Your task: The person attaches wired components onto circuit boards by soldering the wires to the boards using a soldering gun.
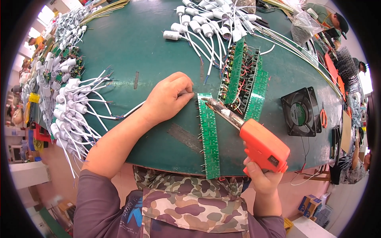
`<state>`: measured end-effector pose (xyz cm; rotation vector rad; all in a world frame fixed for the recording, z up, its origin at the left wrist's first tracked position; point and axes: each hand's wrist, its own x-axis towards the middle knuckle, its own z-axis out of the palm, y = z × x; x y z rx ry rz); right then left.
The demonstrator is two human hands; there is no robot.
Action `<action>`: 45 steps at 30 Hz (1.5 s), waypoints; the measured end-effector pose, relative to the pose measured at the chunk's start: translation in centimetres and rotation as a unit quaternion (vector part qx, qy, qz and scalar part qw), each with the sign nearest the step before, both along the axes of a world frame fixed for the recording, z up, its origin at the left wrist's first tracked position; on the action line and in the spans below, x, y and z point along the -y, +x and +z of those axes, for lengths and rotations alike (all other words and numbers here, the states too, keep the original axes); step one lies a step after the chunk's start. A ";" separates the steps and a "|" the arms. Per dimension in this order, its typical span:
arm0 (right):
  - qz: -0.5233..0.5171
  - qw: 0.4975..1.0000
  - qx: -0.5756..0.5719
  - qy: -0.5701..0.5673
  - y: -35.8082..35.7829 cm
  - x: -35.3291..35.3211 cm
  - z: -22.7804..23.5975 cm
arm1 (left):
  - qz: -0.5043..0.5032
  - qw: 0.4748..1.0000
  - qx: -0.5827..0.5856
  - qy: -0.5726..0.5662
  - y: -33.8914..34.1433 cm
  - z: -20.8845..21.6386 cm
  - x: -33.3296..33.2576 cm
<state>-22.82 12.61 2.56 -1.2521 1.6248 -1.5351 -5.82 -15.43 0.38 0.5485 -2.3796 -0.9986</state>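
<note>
My right hand [263,177] grips an orange soldering gun [265,143] by its handle. The gun's dark metal tip touches or hovers just over the far end of a long green circuit board strip [209,139]; I cannot tell which. This strip lies lengthwise toward me, its near end at the table edge. Beside its far left corner, my left hand [170,96] is closed in a pinch, with a thin wire end showing at the fingertips. A white cable [135,109] runs into that hand from the left; the palm hides part of it.
White cylindrical parts with cables lie heaped at left [73,107] and at the far middle [206,23]. More green board strips [257,95] with components stand right of the gun's tip. A black fan [300,112] and orange-handled scissors [323,118] sit farther right. Other people work around.
</note>
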 end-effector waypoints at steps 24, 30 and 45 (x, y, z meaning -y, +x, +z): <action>-0.005 0.999 0.031 -0.021 -0.1 0.6 0.2 | 0.016 0.998 -0.003 -0.062 -0.3 0.1 -0.1; 0.004 0.999 0.026 -0.026 -0.2 0.7 0.2 | 0.001 1.000 0.002 -0.018 -0.2 0.0 0.1; -0.003 0.999 0.022 -0.023 -0.2 0.4 0.2 | 0.020 1.000 -0.003 0.016 -0.1 0.2 -0.1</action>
